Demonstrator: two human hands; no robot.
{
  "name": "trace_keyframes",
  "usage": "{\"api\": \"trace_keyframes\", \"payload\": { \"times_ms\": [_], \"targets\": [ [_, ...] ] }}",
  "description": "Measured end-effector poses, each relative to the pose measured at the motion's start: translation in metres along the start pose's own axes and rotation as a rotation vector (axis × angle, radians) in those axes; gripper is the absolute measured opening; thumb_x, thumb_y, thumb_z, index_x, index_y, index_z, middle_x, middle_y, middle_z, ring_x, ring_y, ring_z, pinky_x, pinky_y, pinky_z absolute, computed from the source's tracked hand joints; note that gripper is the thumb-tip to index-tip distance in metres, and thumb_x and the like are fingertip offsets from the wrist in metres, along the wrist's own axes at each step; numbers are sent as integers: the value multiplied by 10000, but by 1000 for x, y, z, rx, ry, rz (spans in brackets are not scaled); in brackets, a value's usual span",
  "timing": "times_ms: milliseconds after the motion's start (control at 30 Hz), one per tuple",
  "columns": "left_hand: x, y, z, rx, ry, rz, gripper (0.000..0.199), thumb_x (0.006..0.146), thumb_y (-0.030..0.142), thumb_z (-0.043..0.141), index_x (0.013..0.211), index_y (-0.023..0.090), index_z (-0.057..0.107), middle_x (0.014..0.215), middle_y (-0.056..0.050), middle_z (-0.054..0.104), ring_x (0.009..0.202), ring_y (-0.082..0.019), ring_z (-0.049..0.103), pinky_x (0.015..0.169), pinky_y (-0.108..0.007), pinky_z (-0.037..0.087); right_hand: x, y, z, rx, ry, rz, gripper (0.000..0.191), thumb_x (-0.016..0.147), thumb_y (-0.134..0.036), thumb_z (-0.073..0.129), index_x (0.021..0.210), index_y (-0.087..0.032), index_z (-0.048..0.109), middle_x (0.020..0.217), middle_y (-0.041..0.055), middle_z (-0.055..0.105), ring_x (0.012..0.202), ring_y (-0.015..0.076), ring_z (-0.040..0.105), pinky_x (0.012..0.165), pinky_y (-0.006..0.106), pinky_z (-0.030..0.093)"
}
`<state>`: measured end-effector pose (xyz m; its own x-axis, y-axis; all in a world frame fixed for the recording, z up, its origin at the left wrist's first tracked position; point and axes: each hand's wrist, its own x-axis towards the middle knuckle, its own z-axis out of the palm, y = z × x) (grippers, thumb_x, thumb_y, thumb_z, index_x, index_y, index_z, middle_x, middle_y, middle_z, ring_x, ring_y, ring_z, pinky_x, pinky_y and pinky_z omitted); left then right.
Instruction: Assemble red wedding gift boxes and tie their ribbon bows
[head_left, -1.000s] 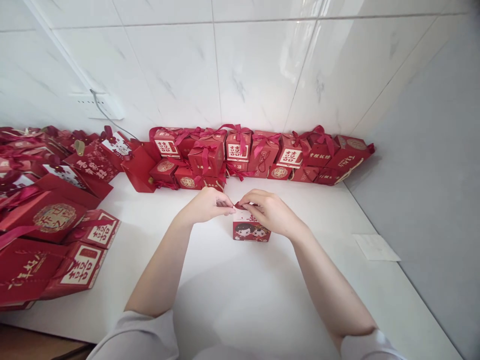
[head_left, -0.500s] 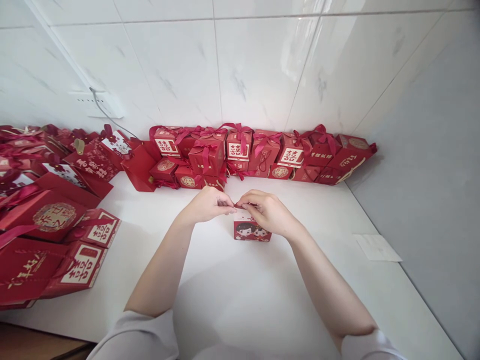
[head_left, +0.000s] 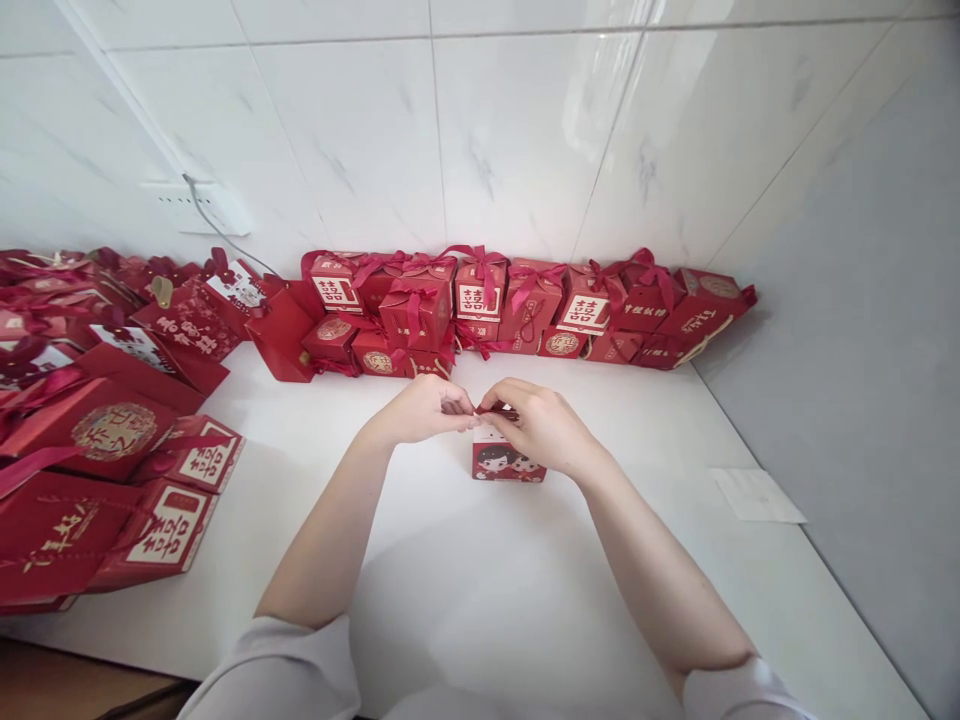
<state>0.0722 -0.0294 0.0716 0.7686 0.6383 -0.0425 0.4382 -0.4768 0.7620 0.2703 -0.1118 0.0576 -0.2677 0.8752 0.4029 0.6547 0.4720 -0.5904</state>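
A small red and white box [head_left: 508, 463] with printed cartoon figures stands on the white table [head_left: 450, 580], in front of me. Above its top left edge my left hand [head_left: 435, 410] is closed in a pinch, fingertips meeting those of the other hand. My right hand [head_left: 529, 425] is also pinched and covers the box's upper right part. A bit of dark red shows between the fingertips, too small to make out what it is.
Red gift boxes with ribbons [head_left: 412, 310] line the tiled wall [head_left: 525, 130]. More red boxes and bags [head_left: 112, 430] crowd the left side. A wall socket [head_left: 195, 208] with a cable is at the back left; a white plate [head_left: 757, 495] lies at the right edge.
The fingertips of both hands have come closer together over the box, and more dark red shows under my right fingers. The view has shifted slightly.
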Motion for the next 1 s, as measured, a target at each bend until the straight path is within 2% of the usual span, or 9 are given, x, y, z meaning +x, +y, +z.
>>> {"api": "trace_keyframes", "payload": {
  "times_ms": [67, 133, 233, 367, 500, 600, 733, 933, 1000],
  "targets": [
    [-1, 2, 0, 3, 4, 1, 235, 807, 376, 665, 819, 145, 709, 736, -19, 688, 667, -123, 593, 601, -218, 440, 0, 1, 0, 73, 39, 34, 75, 903, -163, 580, 939, -222, 610, 916, 21, 683, 795, 174, 642, 731, 284, 473],
    [-2, 4, 0, 0, -11, 1, 251, 816, 394, 655, 826, 147, 703, 737, -18, 684, 671, -122, 595, 607, -216, 441, 0, 3, -4, 166, 29, 73, 208, 891, -175, 598, 1086, -240, 566, 934, 13, 697, 835, 181, 663, 755, 290, 489],
    [-2, 5, 0, 36, -28, 5, 250, 806, 396, 664, 786, 149, 692, 723, -17, 680, 672, -126, 601, 602, -214, 430, -4, 10, -15, 159, -83, 165, 420, 861, -199, 640, 1252, -276, 505, 1015, 17, 722, 899, 201, 683, 782, 310, 505],
    [0, 4, 0, 77, -36, 5, 232, 790, 366, 676, 718, 145, 683, 690, -16, 668, 655, -124, 591, 594, -212, 414, -9, 19, -27, 13, -221, 264, 286, 880, -233, 611, 1163, -268, 640, 996, 41, 750, 873, 233, 702, 718, 317, 513],
    [0, 3, 1, 94, -45, -7, 237, 797, 375, 663, 729, 151, 703, 692, -19, 676, 652, -126, 589, 594, -215, 408, -7, 13, -26, 80, -122, 111, 220, 939, -237, 556, 1089, -269, 715, 1093, 11, 742, 991, 215, 687, 827, 299, 504],
    [0, 2, 1, 111, -49, -23, 233, 800, 373, 653, 740, 156, 711, 704, -21, 686, 647, -129, 588, 589, -218, 403, -4, 8, -18, 58, -99, 87, 234, 956, -237, 542, 1045, -271, 756, 1001, 8, 769, 889, 206, 705, 767, 278, 496],
    [0, 3, 0, 134, -33, -15, 251, 800, 376, 648, 709, 149, 703, 684, -19, 676, 630, -124, 575, 578, -216, 394, -2, 7, -11, -5, -131, 95, 263, 968, -245, 524, 1074, -276, 762, 876, 18, 777, 748, 199, 693, 673, 269, 463],
    [1, 3, 3, 122, -58, -33, 232, 809, 363, 634, 740, 157, 716, 673, -9, 670, 598, -115, 558, 549, -219, 382, -3, 5, -16, -30, -176, 146, 303, 983, -289, 476, 1063, -264, 767, 837, 36, 764, 737, 206, 672, 656, 274, 444],
    [1, 2, 2, 110, -54, -32, 260, 820, 396, 626, 770, 158, 717, 715, -21, 683, 649, -132, 595, 585, -225, 417, -4, 6, -21, 1, -221, 156, 305, 965, -304, 500, 1188, -269, 706, 866, 36, 756, 749, 207, 670, 689, 285, 458]
  ]
}}
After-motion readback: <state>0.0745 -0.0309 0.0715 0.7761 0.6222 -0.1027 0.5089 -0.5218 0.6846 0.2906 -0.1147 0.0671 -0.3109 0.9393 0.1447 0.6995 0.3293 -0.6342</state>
